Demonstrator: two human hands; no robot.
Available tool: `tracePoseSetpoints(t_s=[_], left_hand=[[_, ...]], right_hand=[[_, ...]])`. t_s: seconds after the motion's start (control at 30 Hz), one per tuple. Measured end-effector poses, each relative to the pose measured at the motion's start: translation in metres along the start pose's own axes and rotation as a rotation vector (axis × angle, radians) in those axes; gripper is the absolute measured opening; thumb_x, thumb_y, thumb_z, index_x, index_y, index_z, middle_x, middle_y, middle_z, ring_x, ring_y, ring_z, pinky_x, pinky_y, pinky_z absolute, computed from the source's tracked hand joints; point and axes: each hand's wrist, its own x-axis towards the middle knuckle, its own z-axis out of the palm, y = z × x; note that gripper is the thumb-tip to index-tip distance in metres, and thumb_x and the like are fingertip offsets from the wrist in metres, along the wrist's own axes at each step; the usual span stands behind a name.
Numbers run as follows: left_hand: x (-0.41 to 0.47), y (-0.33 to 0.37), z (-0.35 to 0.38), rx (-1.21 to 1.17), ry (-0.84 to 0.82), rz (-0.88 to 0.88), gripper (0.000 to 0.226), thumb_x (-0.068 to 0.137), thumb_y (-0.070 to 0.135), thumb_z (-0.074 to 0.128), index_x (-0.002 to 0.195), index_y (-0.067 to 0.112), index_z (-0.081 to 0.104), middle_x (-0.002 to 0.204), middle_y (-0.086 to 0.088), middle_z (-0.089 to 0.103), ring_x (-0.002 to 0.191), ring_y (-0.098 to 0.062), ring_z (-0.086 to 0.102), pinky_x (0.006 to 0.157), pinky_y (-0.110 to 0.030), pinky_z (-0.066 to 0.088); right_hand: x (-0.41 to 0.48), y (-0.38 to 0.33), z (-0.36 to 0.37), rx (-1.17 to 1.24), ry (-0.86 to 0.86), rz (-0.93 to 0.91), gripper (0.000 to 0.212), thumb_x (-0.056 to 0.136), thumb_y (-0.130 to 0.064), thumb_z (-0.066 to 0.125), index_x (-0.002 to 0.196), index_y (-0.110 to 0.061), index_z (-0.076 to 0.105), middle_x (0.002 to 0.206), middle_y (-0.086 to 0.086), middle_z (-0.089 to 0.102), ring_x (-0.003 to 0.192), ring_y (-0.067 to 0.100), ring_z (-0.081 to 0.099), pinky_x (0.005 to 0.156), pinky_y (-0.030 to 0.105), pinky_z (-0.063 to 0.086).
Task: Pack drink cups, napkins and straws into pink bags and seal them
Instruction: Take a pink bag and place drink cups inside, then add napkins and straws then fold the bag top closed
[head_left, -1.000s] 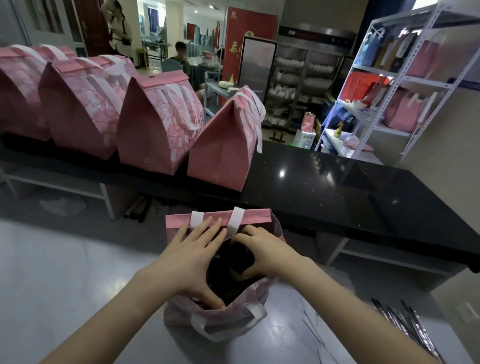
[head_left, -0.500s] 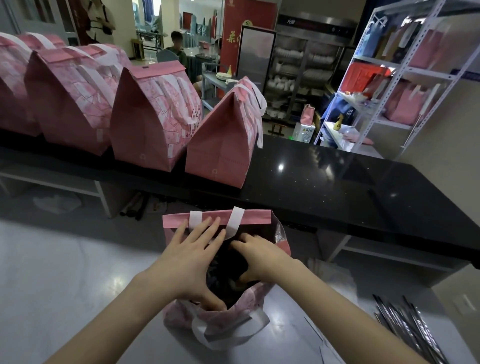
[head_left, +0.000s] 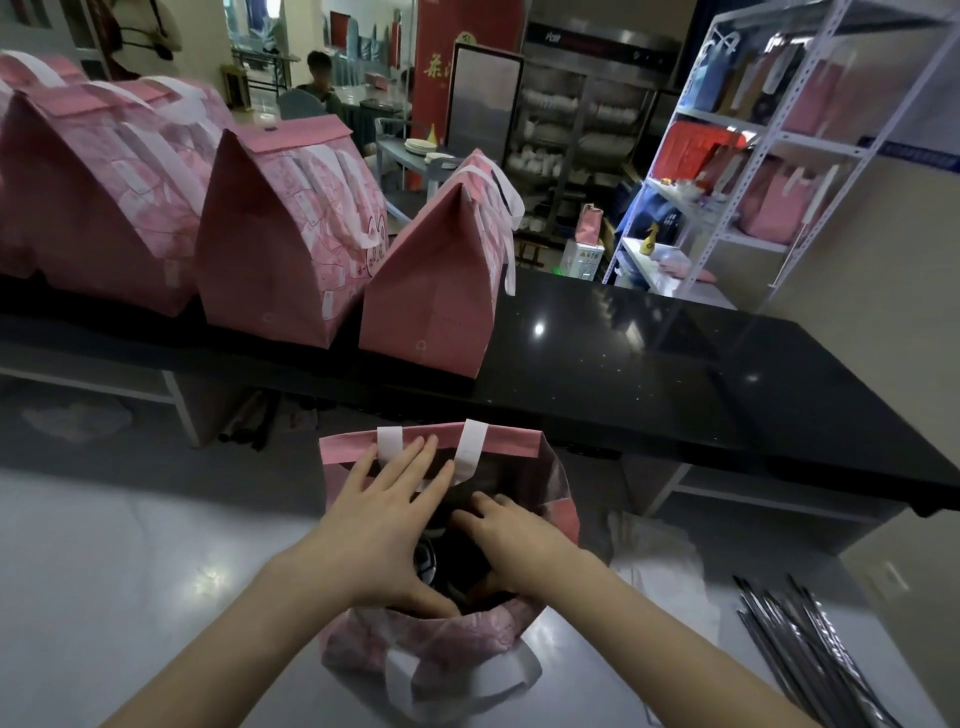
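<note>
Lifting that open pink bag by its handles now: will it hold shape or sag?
Probably floppy: the open pink bag has a crumpled near wall and a drooping white handle. Likely steady, not tippy, with dark contents low inside. The sealed bags stand crisp, so closing it first may stiffen it.

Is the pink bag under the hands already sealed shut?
No, the pink bag gapes open at its mouth, with the left hand spread across it and the right hand reaching inside.
</note>
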Motion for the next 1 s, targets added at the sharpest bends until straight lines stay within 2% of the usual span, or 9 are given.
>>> tracePoseSetpoints(t_s=[0.13,0.23,0.33,0.47,0.57,0.63,0.7,0.83,1.0], left_hand=[[-0.002,-0.007,-0.008,-0.06,0.023,-0.024,0.116,0.06,0.096,0.016,0.15,0.03,-0.016,0.158,0.003,-0.025,0.14,-0.009,-0.032,0.117,-0.044,-0.016],[-0.005,-0.014,-0.017,-0.134,0.012,-0.017,0.119,0.054,0.099,0.002,0.151,0.031,-0.011,0.158,0.006,-0.023,0.14,-0.006,-0.03,0.116,-0.041,-0.016],[-0.01,-0.018,-0.023,-0.163,-0.037,0.024,0.126,0.048,0.103,0.011,0.151,0.034,-0.012,0.155,0.007,-0.027,0.137,-0.006,-0.034,0.115,-0.042,-0.018],[-0.014,-0.02,-0.021,-0.129,-0.047,0.103,0.135,0.043,0.101,0.037,0.15,0.035,-0.015,0.152,0.006,-0.033,0.137,-0.009,-0.037,0.115,-0.045,-0.02],[-0.013,-0.022,-0.017,-0.085,-0.021,0.109,0.127,0.054,0.091,0.047,0.151,0.033,-0.011,0.156,0.002,-0.029,0.141,-0.012,-0.032,0.115,-0.046,-0.018],[-0.013,-0.02,-0.016,-0.064,-0.003,0.091,0.118,0.063,0.086,0.047,0.152,0.033,-0.01,0.157,0.0,-0.026,0.143,-0.013,-0.028,0.116,-0.046,-0.017],[-0.013,-0.016,-0.014,-0.063,0.001,0.058,0.11,0.068,0.085,0.043,0.151,0.037,-0.011,0.159,-0.001,-0.023,0.144,-0.014,-0.024,0.117,-0.047,-0.014],[-0.012,-0.006,-0.016,-0.069,0.008,-0.016,0.1,0.075,0.078,0.043,0.15,0.041,-0.011,0.161,-0.001,-0.015,0.147,-0.015,-0.017,0.119,-0.048,-0.009],[-0.01,0.026,-0.034,-0.115,0.09,-0.061,0.093,0.078,0.069,0.052,0.151,0.042,0.001,0.161,0.008,-0.002,0.148,-0.014,-0.008,0.12,-0.045,-0.001]], right_hand=[[-0.008,0.002,-0.022,-0.035,0.009,0.026,0.07,0.083,-0.052,0.061,0.143,-0.029,0.033,0.139,0.002,0.043,0.119,0.024,0.046,0.092,0.04,0.049],[-0.021,0.003,-0.053,0.011,0.057,0.102,0.059,0.086,-0.067,0.046,0.133,-0.031,0.046,0.127,-0.005,0.051,0.111,0.016,0.051,0.087,0.032,0.048],[-0.045,0.003,-0.079,0.067,0.077,0.129,0.06,0.082,-0.074,0.042,0.119,-0.03,0.058,0.117,-0.012,0.054,0.102,0.009,0.054,0.084,0.03,0.051],[-0.078,0.006,-0.091,0.057,0.06,0.061,0.074,0.068,-0.086,0.041,0.119,-0.034,0.056,0.113,-0.019,0.054,0.101,0.001,0.05,0.085,0.02,0.049],[-0.088,0.012,-0.083,-0.091,0.04,-0.004,0.059,0.076,-0.071,0.054,0.121,-0.033,0.057,0.118,-0.015,0.054,0.107,0.005,0.049,0.09,0.019,0.046],[-0.087,0.02,-0.075,-0.181,0.098,-0.036,0.038,0.087,-0.049,0.059,0.12,-0.03,0.06,0.121,-0.01,0.055,0.111,0.008,0.049,0.093,0.022,0.047],[-0.085,0.03,-0.071,-0.222,0.158,-0.039,0.029,0.092,-0.039,0.057,0.117,-0.027,0.062,0.122,-0.008,0.056,0.112,0.01,0.049,0.092,0.022,0.046],[-0.082,0.042,-0.067,-0.161,0.251,-0.019,0.027,0.094,-0.034,0.056,0.117,-0.022,0.063,0.124,-0.005,0.055,0.116,0.013,0.047,0.086,0.027,0.05],[-0.101,0.057,-0.066,-0.001,0.414,-0.075,0.037,0.09,-0.035,0.064,0.124,-0.021,0.061,0.129,-0.004,0.055,0.125,0.01,0.046,0.098,0.025,0.047]])
